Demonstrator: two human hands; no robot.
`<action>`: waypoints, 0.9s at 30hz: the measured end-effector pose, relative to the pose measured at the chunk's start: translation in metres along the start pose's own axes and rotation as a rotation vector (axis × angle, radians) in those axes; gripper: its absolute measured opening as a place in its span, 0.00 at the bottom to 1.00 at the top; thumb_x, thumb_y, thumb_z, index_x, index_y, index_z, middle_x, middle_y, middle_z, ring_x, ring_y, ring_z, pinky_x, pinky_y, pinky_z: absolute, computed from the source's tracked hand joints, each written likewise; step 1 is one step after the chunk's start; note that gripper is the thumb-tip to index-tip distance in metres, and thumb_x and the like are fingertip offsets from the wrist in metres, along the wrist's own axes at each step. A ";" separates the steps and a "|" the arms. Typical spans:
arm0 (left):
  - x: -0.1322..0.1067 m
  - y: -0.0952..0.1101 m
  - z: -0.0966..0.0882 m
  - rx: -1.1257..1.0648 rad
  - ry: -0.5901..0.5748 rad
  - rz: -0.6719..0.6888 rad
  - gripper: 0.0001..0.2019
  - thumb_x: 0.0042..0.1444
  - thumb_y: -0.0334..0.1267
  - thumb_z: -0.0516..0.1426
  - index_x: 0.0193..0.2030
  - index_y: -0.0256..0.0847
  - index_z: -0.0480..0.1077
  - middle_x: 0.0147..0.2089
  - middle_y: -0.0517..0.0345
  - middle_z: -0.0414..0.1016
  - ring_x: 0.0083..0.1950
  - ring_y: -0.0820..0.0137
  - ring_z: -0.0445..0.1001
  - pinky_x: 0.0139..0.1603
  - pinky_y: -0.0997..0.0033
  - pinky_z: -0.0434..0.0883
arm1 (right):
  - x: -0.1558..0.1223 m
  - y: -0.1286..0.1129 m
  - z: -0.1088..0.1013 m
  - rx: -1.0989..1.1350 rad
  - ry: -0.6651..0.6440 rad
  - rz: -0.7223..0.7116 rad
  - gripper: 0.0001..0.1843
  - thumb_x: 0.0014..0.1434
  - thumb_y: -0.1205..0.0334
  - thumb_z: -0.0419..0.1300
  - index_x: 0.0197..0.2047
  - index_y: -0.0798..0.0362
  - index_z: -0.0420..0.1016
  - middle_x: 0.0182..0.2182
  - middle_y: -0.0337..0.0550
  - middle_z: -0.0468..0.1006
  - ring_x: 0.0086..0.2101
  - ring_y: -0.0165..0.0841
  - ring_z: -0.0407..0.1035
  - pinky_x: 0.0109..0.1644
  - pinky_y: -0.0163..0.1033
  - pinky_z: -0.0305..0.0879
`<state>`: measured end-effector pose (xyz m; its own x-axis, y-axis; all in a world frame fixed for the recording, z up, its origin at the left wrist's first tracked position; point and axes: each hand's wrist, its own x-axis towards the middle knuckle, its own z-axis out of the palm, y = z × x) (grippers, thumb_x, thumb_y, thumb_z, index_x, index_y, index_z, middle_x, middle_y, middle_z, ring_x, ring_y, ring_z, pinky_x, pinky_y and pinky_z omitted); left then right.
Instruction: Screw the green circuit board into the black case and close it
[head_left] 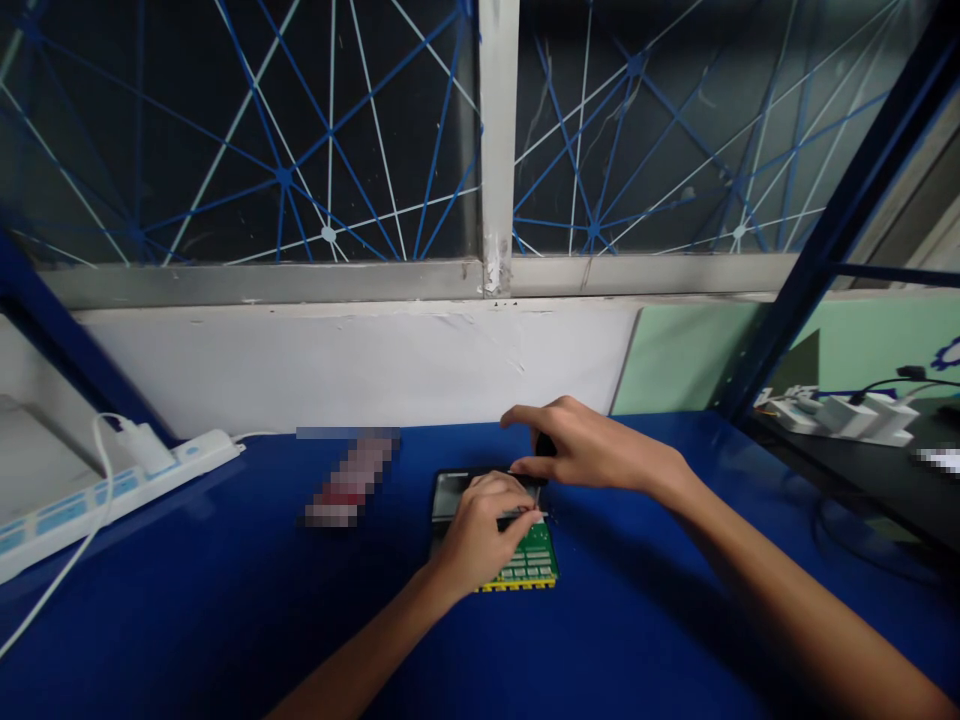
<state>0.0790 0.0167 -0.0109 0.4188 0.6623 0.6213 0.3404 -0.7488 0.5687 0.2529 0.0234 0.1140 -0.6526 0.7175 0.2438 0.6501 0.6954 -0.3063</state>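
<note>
Head view of a blue table (225, 620) under a barred window (300, 150). The green circuit board (534, 565), with rows of pale pads and a yellow lower edge, lies flat near the middle of the table, joined or butted to a dark glossy panel (450, 492) on its far side; whether the two are one assembly cannot be told. The left hand (480, 535) rests on the board, fingers curled and pressed close together over its upper half; whether they pinch a small part is hidden. The right hand (592, 450) hangs just beyond the board's far right corner, thumb and bent fingers closed about a small dark tool (545, 445), forefinger stretched out above it; its working end is too thin and blurred to make out. Judged risks: the tool may skid off the board should the left hand ease its pressure, scratching pads or the glossy panel; the unclamped board may slide on the smooth tabletop; bare fingers on the pads may leave grease or discharge static. A white power strip (112, 490) with a plugged cable (60, 580) lies well apart at far left, a pixelated item (349, 480) near the panel, and white chargers (855, 415) on a separate bench at right.
</note>
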 end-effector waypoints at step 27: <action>-0.001 -0.004 -0.001 0.076 -0.096 -0.056 0.04 0.58 0.34 0.60 0.35 0.43 0.77 0.37 0.58 0.81 0.41 0.63 0.77 0.47 0.59 0.69 | 0.004 0.003 0.003 0.036 -0.016 -0.022 0.19 0.57 0.63 0.63 0.52 0.56 0.73 0.29 0.43 0.79 0.28 0.31 0.70 0.31 0.34 0.60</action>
<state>0.0764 0.0190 -0.0139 0.4747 0.7005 0.5328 0.4270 -0.7127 0.5565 0.2514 0.0279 0.1113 -0.6729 0.7009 0.2366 0.6211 0.7090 -0.3339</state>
